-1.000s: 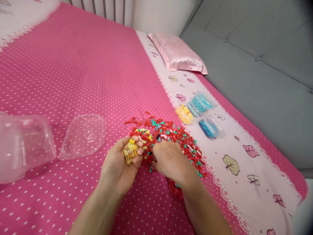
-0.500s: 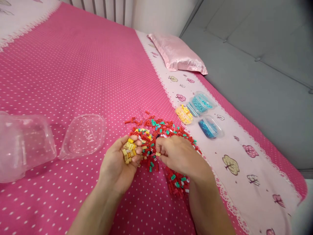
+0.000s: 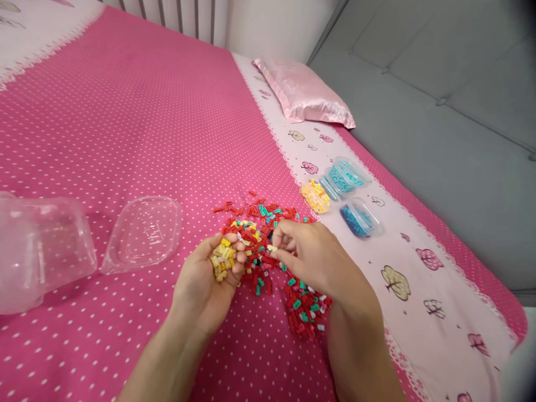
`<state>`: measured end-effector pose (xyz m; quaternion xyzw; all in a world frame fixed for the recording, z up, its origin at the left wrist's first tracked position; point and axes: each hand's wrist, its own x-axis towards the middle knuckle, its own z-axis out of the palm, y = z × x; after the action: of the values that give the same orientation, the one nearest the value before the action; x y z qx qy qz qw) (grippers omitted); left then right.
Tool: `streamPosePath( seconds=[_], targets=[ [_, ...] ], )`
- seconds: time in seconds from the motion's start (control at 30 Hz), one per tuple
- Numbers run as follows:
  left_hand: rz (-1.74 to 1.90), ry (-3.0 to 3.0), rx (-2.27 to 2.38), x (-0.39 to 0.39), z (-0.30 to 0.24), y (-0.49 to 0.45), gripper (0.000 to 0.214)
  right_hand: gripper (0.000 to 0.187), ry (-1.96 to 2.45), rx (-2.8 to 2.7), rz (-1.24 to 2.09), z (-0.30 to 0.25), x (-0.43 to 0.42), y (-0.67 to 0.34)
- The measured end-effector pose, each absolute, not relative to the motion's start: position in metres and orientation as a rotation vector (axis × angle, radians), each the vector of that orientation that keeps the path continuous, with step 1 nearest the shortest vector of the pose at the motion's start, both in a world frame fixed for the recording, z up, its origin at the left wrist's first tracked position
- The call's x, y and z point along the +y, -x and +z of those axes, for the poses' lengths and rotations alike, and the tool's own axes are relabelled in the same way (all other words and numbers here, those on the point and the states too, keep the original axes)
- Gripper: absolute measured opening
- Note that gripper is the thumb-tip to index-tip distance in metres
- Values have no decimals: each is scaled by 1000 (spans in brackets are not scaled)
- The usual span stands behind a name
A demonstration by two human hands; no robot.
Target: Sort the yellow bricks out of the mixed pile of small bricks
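My left hand (image 3: 208, 279) is cupped palm up around a small heap of yellow building bricks (image 3: 223, 259), some pale and some brighter. Just to its right, my right hand (image 3: 307, 251) pinches one pale yellow brick (image 3: 272, 248) between thumb and forefinger. Both hands are over a loose pile of tiny bricks (image 3: 304, 304), mostly red, with green, white, yellow and a few dark ones mixed in. Part of that pile is hidden under my right hand and wrist.
Right of the pile are clear tubs: one of yellow bricks (image 3: 315, 196), one of turquoise bricks (image 3: 345, 176), one of blue bricks (image 3: 358, 218). A clear lid (image 3: 144, 234) and clear containers (image 3: 62, 240) lie left. Farther back, a pink pillow (image 3: 307, 92) rests on the bed (image 3: 159, 111).
My right hand has lifted slightly and turned, with the pale yellow brick still pinched. More of the pile shows beneath it. My left hand has barely moved.
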<state>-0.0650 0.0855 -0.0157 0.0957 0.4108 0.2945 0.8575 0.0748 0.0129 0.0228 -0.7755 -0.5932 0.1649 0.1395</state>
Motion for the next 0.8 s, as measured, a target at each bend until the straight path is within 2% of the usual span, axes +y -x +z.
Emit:
streamPosePath(
  seconds=[0.23,0.47,0.57,0.63,0.73,0.8],
  targets=[
    [568,-88,872,87,-16,60,19,6,1824,-1525,447,29,13,-55],
    [541,-65,778,85,-16,61,20,10,1814,-1522,458,25,16,-48],
    [588,-28,800,85,-13,60,20,18,1793,-1427,431,22,20,-48],
    [693,-29,828,86,-9,60,22,29,1733,-1307,446,18,23,-43],
    [942,-117,849,83,-3,61,27,46,1538,-1074,709,6,28,-26],
    [1053,-192,842,79,0,62,32,50,1343,-915,965,-4,32,-12]
  ],
)
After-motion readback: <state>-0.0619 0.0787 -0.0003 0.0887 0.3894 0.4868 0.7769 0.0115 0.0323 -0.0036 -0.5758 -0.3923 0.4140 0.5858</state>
